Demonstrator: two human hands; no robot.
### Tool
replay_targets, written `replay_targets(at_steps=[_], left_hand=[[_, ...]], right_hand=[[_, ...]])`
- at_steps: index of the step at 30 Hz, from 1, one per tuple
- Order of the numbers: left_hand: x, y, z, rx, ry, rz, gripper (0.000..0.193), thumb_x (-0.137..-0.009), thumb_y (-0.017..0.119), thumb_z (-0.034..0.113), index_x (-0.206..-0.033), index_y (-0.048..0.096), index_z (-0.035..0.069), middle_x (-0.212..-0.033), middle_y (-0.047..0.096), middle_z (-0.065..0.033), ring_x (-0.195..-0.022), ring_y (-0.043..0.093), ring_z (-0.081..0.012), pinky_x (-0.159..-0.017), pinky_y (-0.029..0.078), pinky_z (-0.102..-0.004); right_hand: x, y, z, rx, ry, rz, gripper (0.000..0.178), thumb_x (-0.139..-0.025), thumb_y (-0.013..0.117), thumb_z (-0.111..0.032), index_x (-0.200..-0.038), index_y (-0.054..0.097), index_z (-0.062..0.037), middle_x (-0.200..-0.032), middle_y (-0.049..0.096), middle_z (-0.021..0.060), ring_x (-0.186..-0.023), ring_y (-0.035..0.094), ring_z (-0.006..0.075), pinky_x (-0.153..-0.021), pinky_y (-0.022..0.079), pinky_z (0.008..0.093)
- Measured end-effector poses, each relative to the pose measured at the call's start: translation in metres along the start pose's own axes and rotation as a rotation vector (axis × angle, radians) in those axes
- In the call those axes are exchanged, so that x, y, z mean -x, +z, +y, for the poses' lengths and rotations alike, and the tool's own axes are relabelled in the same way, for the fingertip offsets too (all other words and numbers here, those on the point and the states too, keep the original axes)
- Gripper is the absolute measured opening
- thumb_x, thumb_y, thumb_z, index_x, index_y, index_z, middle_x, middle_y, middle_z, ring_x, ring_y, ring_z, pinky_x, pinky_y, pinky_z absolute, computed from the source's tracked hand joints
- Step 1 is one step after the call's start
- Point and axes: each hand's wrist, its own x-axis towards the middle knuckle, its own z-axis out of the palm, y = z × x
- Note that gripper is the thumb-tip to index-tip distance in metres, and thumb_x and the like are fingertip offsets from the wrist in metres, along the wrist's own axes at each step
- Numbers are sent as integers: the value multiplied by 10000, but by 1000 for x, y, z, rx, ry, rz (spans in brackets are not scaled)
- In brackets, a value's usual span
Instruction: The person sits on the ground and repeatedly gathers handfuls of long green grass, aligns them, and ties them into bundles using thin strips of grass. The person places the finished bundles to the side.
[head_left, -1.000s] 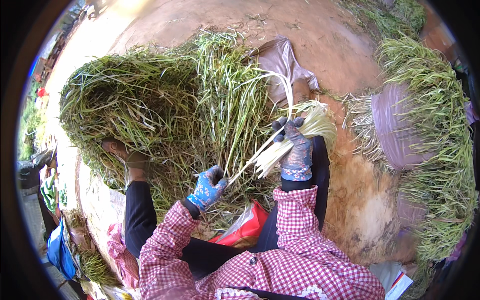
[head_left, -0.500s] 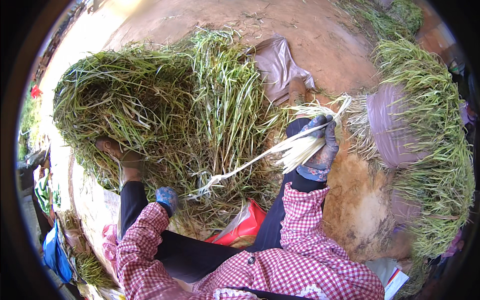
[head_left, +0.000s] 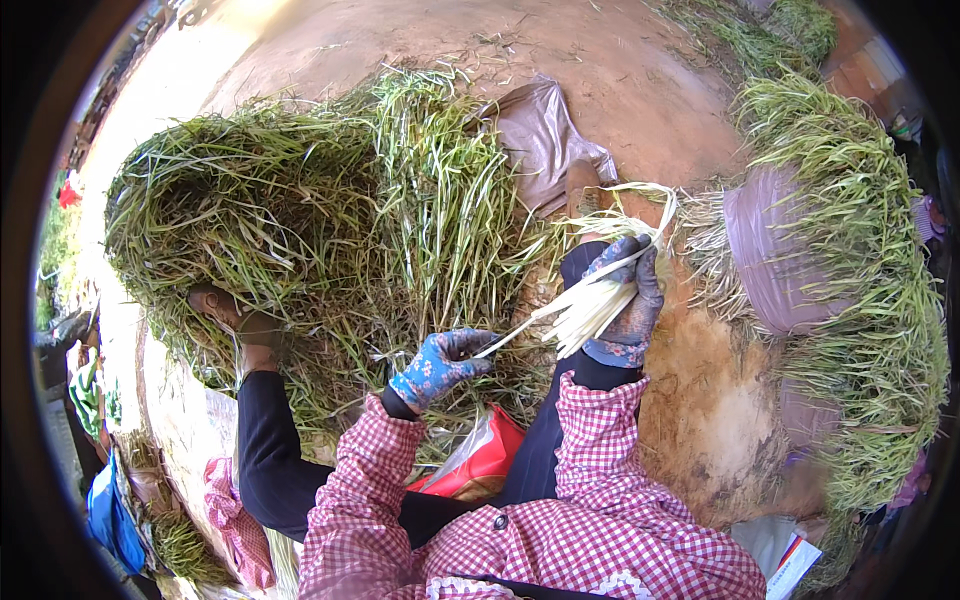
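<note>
My right hand (head_left: 636,318), in a dark, flower-patterned glove, is closed around a bundle of pale white stalks (head_left: 590,312). Their cut ends point down and to the left, while thin leafy ends loop above the fingers. My left hand (head_left: 438,372), gloved in blue with flowers, pinches the tip of a single pale stalk (head_left: 515,332) that stretches across from the bundle. Just beyond both hands lies a large heap of green leafy stalks (head_left: 440,200), part of it standing upright in a clump. A red plastic bag (head_left: 485,460) rests between my legs, below the left hand.
On the right lie long bundles of greens (head_left: 850,250), wrapped with a purplish plastic sheet (head_left: 775,250). A crumpled plastic sheet (head_left: 545,140) lies on the dirt floor (head_left: 640,90) beyond my foot. Blue cloth (head_left: 112,515) hangs at the far left.
My left hand has come up and right, nearer the bundle. The long peeled strip stretched between the hands is gone, and a stalk tip is now pinched. The right hand stays nearly in place.
</note>
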Motion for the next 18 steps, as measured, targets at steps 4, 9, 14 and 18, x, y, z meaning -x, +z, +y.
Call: replay_targets(at_steps=[4, 9, 14, 18], left_hand=[[17, -4, -26, 476, 298, -12, 381, -789, 693, 139, -1103, 577, -43, -938, 659, -118, -837, 652, -222, -795, 528, -347], [17, 5, 23, 815, 626, 503, 283, -888, 582, 147, -1132, 541, 11, -869, 607, -57, -631, 522, -119, -510, 426, -266], [-25, 53, 65, 103, 593, 620, 155, -825, 632, 1, -976, 662, -13, -846, 619, -37, -715, 562, -77, -642, 449, -207], [-34, 65, 52, 146, 451, 629, 156, -836, 629, 25, -989, 646, 2, -902, 617, -38, -874, 577, -112, -795, 454, -242]], right_hand=[[-3, -4, 3, -7, 19, 3, 247, -828, 665, -138, -1061, 594, -92, -1015, 624, 115, -684, 542, 132, -622, 469, 251], [-8, -13, 36, 281, 12, 189, 251, -813, 638, -18, -996, 524, -146, -1126, 601, 161, -978, 620, 262, -641, 502, 299], [-8, -16, 70, 683, 147, 252, 142, -837, 611, -11, -969, 570, -44, -1103, 618, 178, -992, 620, 262, -812, 519, 332], [-4, -17, 71, 560, 83, 239, 142, -833, 605, 3, -966, 560, -12, -972, 644, 151, -932, 636, 268, -774, 530, 365]])
